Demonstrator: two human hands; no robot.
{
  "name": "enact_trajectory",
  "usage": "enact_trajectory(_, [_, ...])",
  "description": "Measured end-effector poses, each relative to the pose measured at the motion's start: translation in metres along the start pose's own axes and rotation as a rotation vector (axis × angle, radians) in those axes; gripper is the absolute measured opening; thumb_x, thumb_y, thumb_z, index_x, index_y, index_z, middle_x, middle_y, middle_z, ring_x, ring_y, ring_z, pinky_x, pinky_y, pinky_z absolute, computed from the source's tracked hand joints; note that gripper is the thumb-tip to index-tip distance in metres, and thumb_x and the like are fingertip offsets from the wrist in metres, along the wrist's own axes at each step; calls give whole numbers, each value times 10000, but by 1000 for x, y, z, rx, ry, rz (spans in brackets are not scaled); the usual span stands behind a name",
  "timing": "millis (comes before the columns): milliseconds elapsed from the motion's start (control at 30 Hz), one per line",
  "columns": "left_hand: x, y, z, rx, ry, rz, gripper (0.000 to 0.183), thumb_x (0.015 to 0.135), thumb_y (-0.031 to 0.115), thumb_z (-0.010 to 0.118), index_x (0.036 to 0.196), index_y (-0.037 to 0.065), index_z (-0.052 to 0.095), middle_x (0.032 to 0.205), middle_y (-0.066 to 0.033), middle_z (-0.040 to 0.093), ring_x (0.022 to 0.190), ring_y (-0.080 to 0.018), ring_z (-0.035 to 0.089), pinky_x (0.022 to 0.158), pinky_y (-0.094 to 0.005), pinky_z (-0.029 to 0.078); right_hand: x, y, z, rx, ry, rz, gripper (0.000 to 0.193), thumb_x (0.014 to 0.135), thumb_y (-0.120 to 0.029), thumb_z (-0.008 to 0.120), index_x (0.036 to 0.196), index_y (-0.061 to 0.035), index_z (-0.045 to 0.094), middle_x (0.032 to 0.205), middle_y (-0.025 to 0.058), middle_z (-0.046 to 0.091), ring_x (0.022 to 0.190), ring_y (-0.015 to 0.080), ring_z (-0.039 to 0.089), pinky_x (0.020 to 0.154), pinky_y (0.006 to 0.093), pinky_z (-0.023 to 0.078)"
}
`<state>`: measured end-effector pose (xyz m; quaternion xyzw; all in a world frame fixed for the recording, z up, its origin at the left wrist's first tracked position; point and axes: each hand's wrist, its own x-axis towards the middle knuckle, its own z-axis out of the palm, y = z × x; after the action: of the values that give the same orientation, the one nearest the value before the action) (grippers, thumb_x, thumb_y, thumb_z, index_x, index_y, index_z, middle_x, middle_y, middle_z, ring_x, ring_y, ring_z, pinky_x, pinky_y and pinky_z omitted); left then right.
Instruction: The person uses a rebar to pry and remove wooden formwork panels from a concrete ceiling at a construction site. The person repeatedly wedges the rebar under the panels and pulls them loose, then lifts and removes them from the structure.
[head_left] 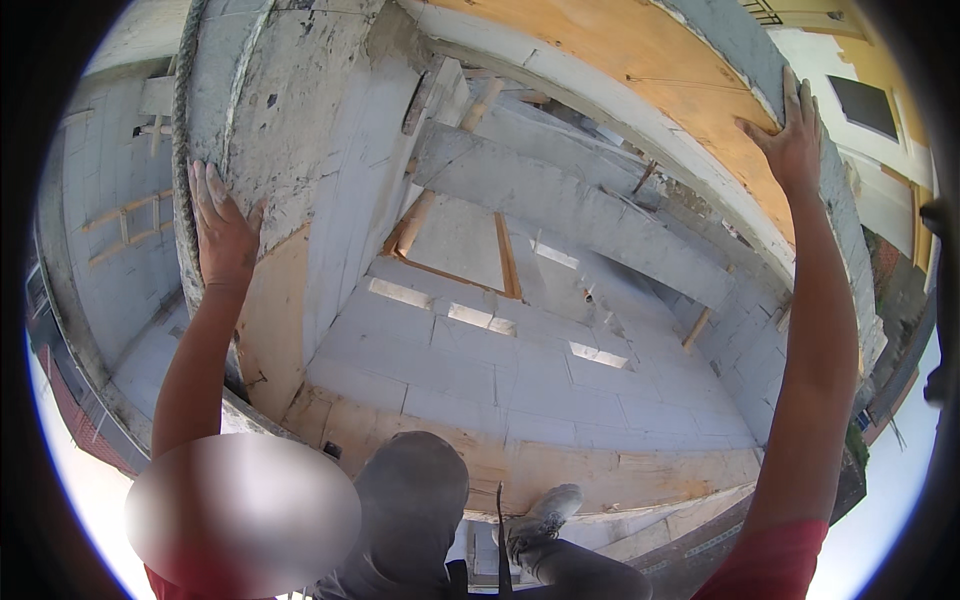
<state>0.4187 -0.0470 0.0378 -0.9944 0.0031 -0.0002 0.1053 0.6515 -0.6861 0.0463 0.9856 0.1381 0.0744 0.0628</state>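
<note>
My left hand lies on the rough top of a grey concrete beam on the left, fingers stretched forward and thumb apart. On the right, my right hand rests with spread fingers at the edge between an orange-yellow formwork board and a grey strip of concrete. Neither hand holds anything. Both arms reach out wide. Below me, my knee and one shoe show by a wooden board along the near edge.
Between my arms a deep space drops away, with pale block walls and several bright slots. A concrete beam crosses it. A wood-framed opening and a timber prop show below. Far left, a wooden ladder leans outside.
</note>
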Motion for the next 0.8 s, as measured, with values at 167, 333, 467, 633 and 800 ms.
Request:
enact_trajectory(167, [1, 3, -4, -9, 0, -41, 850, 872, 296, 680, 1436, -49, 146, 1482, -292, 224, 1402, -423, 245, 1155, -449, 290, -3, 4, 0, 36, 84, -49, 1038, 630, -542, 813, 1495, -271, 307, 1519, 195, 287, 1356, 404, 333, 1064, 527, 352])
enact_trajectory(333, [4, 1, -9, -41, 19, -13, 851, 865, 289, 691, 1432, -44, 151, 1472, -295, 243, 1390, -449, 256, 1143, -478, 303, -2, 2, -5, 32, 46, -5, 1033, 624, -481, 836, 1492, -274, 314, 1500, 183, 315, 1367, 396, 321, 1062, 544, 345])
enact_trajectory(467, [6, 2, -11, -87, 16, -5, 818, 875, 264, 684, 1420, -66, 170, 1456, -308, 252, 1377, -476, 265, 1131, -510, 312, 3, -2, -10, 36, -11, 54, 1070, 587, -440, 864, 1491, -264, 319, 1516, 174, 295, 1394, 383, 284, 1082, 548, 316])
enact_trajectory(633, [6, 0, -14, -173, -17, -43, 766, 885, 204, 679, 1408, -69, 191, 1437, -327, 264, 1338, -516, 309, 1088, -558, 359, 10, -8, -17, 86, -52, 63, 1078, 567, -433, 876, 1482, -235, 341, 1545, 137, 259, 1417, 362, 247, 1120, 523, 277])
enact_trajectory(800, [1, -5, -14, -67, 3, -73, 773, 860, 303, 716, 1403, 3, 254, 1411, -279, 359, 1313, -463, 390, 1062, -565, 380, 13, -14, -11, 80, 66, 43, 1078, 558, -583, 816, 1442, -118, 411, 1495, 162, 368, 1381, 385, 335, 1094, 520, 347])
